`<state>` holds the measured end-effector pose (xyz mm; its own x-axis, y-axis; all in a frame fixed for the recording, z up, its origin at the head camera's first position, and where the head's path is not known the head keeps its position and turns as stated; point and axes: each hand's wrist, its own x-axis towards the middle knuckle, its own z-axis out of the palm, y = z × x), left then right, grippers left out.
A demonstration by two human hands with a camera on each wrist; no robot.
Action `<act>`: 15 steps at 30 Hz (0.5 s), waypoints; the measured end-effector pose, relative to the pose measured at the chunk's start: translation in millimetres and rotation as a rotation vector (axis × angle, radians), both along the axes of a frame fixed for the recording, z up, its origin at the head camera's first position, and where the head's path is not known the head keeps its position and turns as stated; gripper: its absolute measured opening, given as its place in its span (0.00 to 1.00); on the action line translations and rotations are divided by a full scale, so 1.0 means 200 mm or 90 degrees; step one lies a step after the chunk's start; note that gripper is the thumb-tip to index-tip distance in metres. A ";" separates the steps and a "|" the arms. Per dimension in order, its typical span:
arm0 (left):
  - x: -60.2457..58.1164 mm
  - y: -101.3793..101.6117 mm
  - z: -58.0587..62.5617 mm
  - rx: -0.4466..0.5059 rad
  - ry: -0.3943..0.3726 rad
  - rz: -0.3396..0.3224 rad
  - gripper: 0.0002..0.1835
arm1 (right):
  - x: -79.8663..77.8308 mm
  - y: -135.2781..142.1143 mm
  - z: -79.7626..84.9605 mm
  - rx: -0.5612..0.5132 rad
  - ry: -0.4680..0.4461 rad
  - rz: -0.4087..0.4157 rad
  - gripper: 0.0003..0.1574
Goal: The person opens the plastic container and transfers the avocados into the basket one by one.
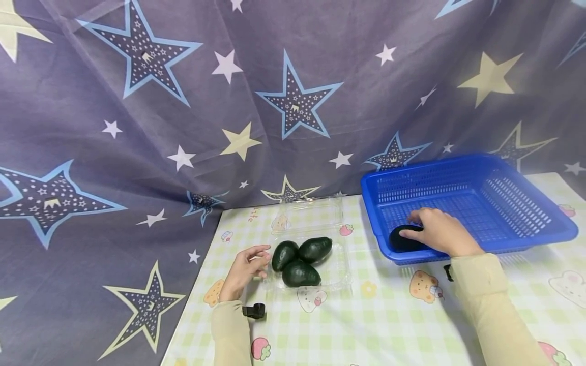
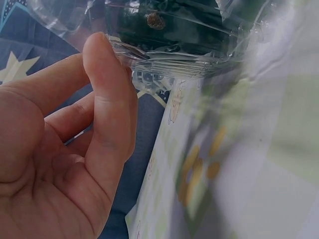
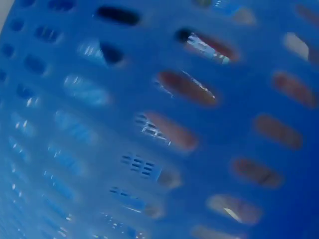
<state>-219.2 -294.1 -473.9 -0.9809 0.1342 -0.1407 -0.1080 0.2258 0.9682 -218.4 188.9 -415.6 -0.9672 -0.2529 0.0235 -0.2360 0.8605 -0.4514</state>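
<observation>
At the near left corner of the blue basket (image 1: 476, 195), my right hand (image 1: 441, 231) grips a dark green avocado (image 1: 402, 239). Only holes in the basket wall (image 3: 124, 114), with bits of the hand behind them, show in the right wrist view. Three avocados (image 1: 302, 274) lie together in a clear plastic clamshell box (image 1: 336, 269) whose lid (image 1: 311, 213) is folded back. My left hand (image 1: 247, 267) is at the box's left side, fingers loosely bent and holding nothing. A fingertip (image 2: 97, 45) is at the box's edge in the left wrist view; whether it touches I cannot tell.
The table carries a green-checked cloth (image 1: 366, 325) with cartoon prints. Behind it hangs a dark curtain (image 1: 320, 152) with stars. The basket stands at the right, apart from the clear box. A black strap mount (image 1: 254, 310) sits on the left wrist.
</observation>
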 end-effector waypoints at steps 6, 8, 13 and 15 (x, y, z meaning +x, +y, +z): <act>0.01 -0.01 0.00 -0.002 0.002 -0.001 0.23 | 0.02 -0.06 0.05 -0.014 0.090 0.019 0.30; 0.01 -0.01 0.00 -0.005 0.003 0.000 0.24 | 0.03 -0.09 0.07 -0.023 0.115 0.026 0.30; 0.00 -0.01 0.00 -0.007 0.004 -0.001 0.24 | 0.04 -0.17 0.10 -0.045 0.164 0.039 0.28; 0.00 0.00 0.00 -0.005 0.002 -0.002 0.24 | 0.04 -0.19 0.09 -0.047 0.177 0.045 0.27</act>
<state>-218.8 -294.6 -474.1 -0.9810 0.1362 -0.1381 -0.1035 0.2344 0.9666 -210.1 150.2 -396.8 -0.9008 -0.3073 0.3067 -0.4181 0.8045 -0.4218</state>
